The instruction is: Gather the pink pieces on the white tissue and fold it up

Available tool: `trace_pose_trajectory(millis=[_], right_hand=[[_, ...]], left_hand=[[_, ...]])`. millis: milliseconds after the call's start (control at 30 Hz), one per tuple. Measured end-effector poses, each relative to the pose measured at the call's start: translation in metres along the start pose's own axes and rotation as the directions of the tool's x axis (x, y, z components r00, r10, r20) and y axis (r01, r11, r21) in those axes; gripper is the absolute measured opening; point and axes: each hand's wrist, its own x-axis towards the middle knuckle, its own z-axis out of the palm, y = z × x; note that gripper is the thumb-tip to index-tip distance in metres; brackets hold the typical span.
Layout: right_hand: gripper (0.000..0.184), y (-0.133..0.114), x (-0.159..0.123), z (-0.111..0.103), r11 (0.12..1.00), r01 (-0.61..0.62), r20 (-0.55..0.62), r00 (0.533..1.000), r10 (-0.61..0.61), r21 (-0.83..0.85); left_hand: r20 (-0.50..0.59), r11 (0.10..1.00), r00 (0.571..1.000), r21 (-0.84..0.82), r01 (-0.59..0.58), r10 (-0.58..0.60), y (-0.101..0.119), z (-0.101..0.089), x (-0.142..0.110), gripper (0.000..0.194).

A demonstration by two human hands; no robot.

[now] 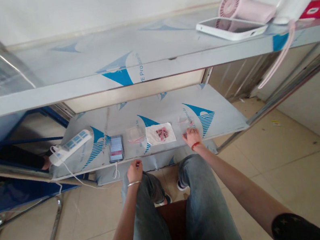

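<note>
My left hand (134, 171) sits at the front edge of the lower steel shelf (152, 111) with its fingers bunched. A small dark red spot shows at the fingertips, too small to identify. My right hand (192, 137) rests on the shelf, its fingers just below a small clear plastic bag (185, 123). To its left lies a white paper sheet (154, 135) holding a heap of small pink-red pieces (162, 133). Another clear plastic bag (136, 134) lies further left.
A white power strip (71, 147) with a white cable and a blurred phone (116, 148) lie on the lower shelf. The upper shelf (151, 70) holds a pink fan (235, 7), a white-framed tablet (230, 28) and a red item (317, 8). My knees are below the shelf.
</note>
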Motion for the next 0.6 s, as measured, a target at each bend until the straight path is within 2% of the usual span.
trace_pose_trajectory(millis=[133,267,333,433,600], right_hand=[[0.035,0.005,0.01,-0.008,1.0,-0.002,0.114,0.993,-0.001,0.019],[0.027,0.012,0.022,-0.012,0.99,-0.113,0.221,0.971,0.091,0.09],[0.028,0.012,0.023,-0.01,0.97,-0.193,0.185,0.969,0.165,0.147],[0.033,0.012,0.015,-0.007,0.917,-0.272,0.059,0.962,0.266,0.293],[0.037,0.011,0.002,-0.016,0.737,-0.218,-0.138,0.911,0.389,0.64]], left_hand=[[0.003,0.996,0.997,-0.04,-0.079,0.08,0.016,0.008,0.0,0.016],[0.003,0.983,0.99,-0.125,-0.136,0.137,0.021,0.013,0.003,0.013],[0.013,0.975,0.987,-0.161,-0.154,0.158,0.022,0.016,0.003,0.013],[0.026,0.965,0.983,-0.192,-0.176,0.184,0.023,0.02,-0.002,0.013],[0.068,0.983,0.986,-0.108,-0.147,0.155,0.024,0.022,-0.015,0.015]])
